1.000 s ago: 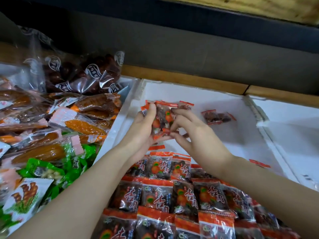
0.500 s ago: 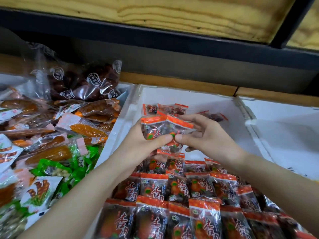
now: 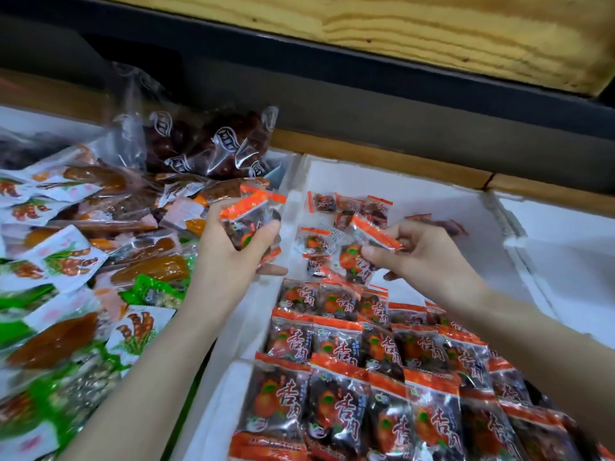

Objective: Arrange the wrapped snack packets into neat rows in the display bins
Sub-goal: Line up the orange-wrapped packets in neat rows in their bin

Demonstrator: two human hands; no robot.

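Hands split: left hand (image 3: 229, 261) and right hand (image 3: 429, 257) are now apart (half a second ago both clasped one bunch). The left grips a small stack of packets (image 3: 248, 221) centre-left. The right pinches a single packet (image 3: 376, 232) by its orange seal above the white bin (image 3: 432, 201) at centre. It looks like one packet is being dealt out to extend the rows (image 3: 332, 344) below. Fingers hide the stack count. The lower-right rows are blurred and cut off.
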